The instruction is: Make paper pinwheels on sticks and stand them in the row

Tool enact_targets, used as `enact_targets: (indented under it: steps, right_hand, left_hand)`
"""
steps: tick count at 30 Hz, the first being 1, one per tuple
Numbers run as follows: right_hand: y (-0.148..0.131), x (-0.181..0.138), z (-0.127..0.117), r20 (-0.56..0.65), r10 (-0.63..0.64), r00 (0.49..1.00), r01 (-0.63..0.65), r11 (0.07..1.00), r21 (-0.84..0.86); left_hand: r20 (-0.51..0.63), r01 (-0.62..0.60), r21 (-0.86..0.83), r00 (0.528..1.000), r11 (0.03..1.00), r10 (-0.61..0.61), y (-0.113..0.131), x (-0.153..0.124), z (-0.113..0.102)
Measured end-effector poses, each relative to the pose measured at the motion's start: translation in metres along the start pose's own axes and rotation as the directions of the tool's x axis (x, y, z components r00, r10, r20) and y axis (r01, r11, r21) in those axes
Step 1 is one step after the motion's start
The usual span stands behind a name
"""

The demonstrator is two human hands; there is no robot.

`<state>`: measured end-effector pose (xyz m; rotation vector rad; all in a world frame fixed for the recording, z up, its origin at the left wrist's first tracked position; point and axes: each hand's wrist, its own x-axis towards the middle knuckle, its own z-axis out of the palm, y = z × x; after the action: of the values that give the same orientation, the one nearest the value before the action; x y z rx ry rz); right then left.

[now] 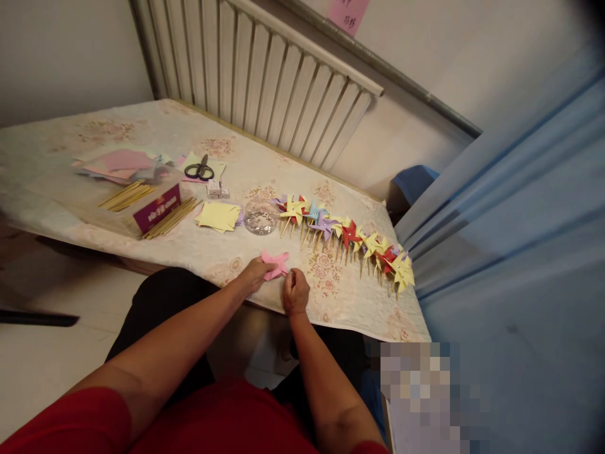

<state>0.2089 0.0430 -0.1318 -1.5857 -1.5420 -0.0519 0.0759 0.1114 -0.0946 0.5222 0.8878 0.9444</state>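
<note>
A pink paper pinwheel (275, 263) lies near the table's front edge. My left hand (256, 274) is closed on its left side and holds it. My right hand (295, 293) sits just to the right of it, fingers curled into a pinch at the pinwheel's edge; what they hold is too small to see. Beyond the hands, a row of several finished paper pinwheels on sticks (347, 236) in yellow, red, blue and purple runs to the right across the table (57, 183).
A clear glass bowl (260, 217) stands behind my hands. Yellow paper squares (218, 215), wooden sticks (171, 217), a purple box (157, 208), black scissors (200, 169) and a stack of coloured paper (120, 165) lie to the left. A radiator (265, 75) stands behind; a blue curtain (520, 208) hangs right.
</note>
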Motion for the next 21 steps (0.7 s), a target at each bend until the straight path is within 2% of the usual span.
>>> enact_targets:
  steps: [21]
  right_hand:
    - [0.0039,-0.0023,0.0031,0.021,0.004,1.000,-0.004,1.000,-0.013]
  left_hand:
    - [0.022,0.001,0.006,1.000,1.000,-0.001,0.0011,-0.0017,0.0014]
